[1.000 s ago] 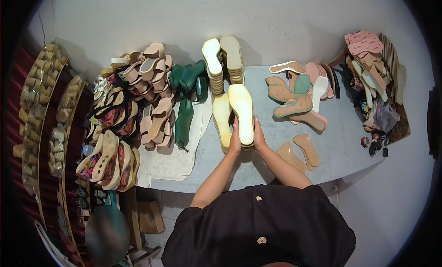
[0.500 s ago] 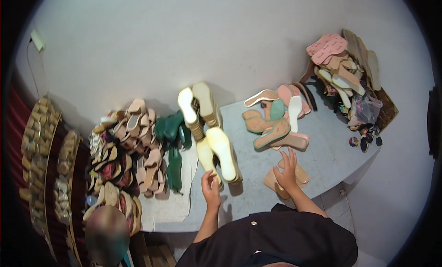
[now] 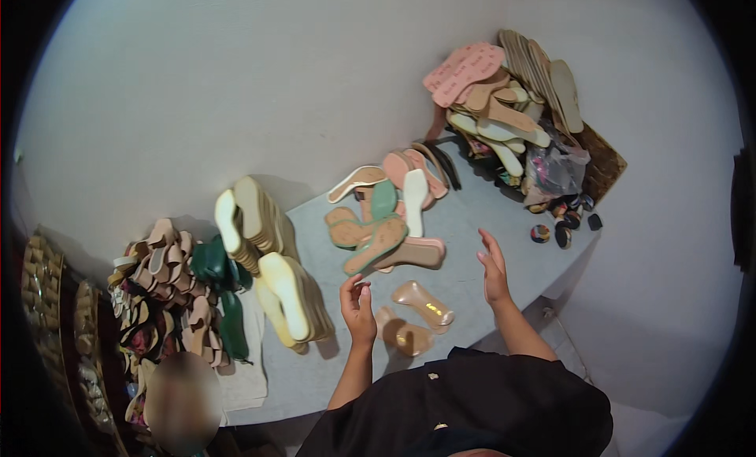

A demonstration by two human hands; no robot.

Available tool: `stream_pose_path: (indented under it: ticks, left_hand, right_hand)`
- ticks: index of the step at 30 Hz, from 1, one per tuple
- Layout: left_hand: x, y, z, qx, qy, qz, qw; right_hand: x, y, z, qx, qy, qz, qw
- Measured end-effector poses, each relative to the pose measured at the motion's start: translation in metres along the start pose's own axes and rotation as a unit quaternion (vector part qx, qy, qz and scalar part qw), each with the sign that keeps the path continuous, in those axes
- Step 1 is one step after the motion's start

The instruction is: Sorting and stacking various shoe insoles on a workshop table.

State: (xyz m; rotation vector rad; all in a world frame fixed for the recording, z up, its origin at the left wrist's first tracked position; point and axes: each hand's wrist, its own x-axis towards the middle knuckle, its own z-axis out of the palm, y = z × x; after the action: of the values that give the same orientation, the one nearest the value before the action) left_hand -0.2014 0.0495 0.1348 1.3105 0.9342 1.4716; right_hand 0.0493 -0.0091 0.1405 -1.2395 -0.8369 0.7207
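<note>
Between both hands, on grey tabletop: glossy tan sole pieces, partly overlapping. Left hand part-curled, thumb apart from fingers, nothing seen held. Right hand spread wide, fingers extended, empty. Whether left fingertips touch anything: cannot tell. Risks, judged: outward swing of left hand could knock cream sole stack, many layers high; slick tan faces may slip under one-sided pinch; far reach could disturb mixed sole heap, loosely piled.

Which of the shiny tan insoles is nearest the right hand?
The upper tan insole, the one closer to the loose soles; the lower tan insole lies nearer the person's black shirt, partly shadowed.
</note>
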Motion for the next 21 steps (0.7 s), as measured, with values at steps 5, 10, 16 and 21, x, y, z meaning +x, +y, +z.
stream_pose_path:
  ticks: [5, 10, 16, 21]
  left_hand:
    - [-0.003, -0.024, 0.087, -0.034, -0.033, -0.047, 0.998]
    - [0.001, -0.041, 0.168, -0.067, -0.052, -0.075, 0.994]
    - [0.068, -0.058, 0.241, 0.200, -0.180, 0.135, 0.953]
    - [0.150, -0.036, 0.303, 0.276, -0.216, 0.215, 0.912]
  right_hand:
    - [0.049, -0.019, -0.073, 0.037, -0.013, -0.030, 0.999]
    - [0.088, -0.033, -0.142, 0.293, -0.042, 0.088, 0.951]
    - [0.168, -0.042, -0.199, 0.404, -0.101, 0.097, 0.904]
    - [0.249, -0.032, -0.201, 0.234, -0.082, -0.027, 0.968]
